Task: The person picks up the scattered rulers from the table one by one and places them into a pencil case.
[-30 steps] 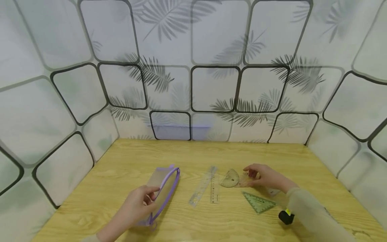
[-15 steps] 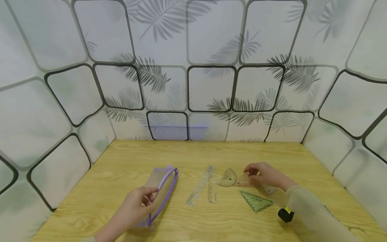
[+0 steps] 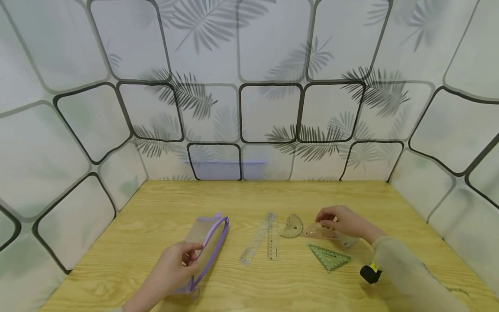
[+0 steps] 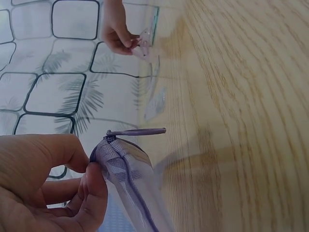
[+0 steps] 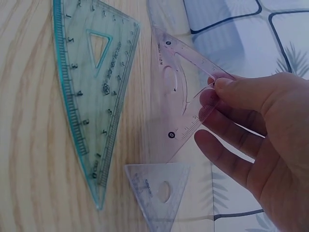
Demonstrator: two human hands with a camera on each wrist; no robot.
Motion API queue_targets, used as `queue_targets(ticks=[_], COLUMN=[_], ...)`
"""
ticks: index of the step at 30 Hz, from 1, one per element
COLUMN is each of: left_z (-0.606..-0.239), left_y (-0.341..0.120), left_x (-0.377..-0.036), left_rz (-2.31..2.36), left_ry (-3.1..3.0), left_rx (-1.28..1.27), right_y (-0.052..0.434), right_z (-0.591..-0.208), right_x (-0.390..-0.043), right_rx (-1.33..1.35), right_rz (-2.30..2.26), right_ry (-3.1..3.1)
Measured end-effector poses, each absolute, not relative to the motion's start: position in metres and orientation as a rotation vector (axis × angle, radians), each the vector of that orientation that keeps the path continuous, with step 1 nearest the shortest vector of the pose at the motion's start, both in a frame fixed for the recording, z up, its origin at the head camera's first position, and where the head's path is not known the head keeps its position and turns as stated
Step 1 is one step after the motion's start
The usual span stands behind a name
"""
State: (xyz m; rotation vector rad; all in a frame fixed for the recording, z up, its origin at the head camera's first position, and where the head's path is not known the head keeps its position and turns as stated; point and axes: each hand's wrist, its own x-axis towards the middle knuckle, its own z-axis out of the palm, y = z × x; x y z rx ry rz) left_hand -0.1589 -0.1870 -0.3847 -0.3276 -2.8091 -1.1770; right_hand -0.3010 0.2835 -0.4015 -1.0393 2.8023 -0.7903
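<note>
Leaf-print tiled walls box in a wooden table (image 3: 249, 199). On it, the left hand (image 3: 171, 271) pinches the near end of a clear pouch (image 3: 206, 242) with purple zip trim, fingers curled round the edge; its mouth looks open, and I can't make out anything inside. The right hand (image 3: 343, 223) grips a pinkish clear set square (image 5: 186, 104) by one corner, tilted up off the table, near the far right. Just beside it lies a green set square (image 3: 329, 258), and a smaller clear triangle (image 5: 159, 191) sits close by, partly cut off in the wrist view. Left of the hand: a protractor (image 3: 292, 226) and two clear rulers (image 3: 265, 238), markings too faint to read.
</note>
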Motion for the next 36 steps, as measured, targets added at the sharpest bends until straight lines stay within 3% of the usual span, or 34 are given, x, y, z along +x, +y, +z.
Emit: queue_targets(ticks=[19, 36], left_z=[-0.382, -0.383], left_y=[-0.19, -0.188], left_x=[-0.162, -0.162], left_rz=[-1.2, -1.199], left_ry=[-2.811, -2.809], left_rx=[-0.246, -0.269], right_y=[0.262, 0.228], right_z=[-0.383, -0.38], right_x=[-0.289, -0.282], right_rx=[-0.765, -0.711], right_rz=[-1.084, -1.144], right_ry=[2.717, 2.735])
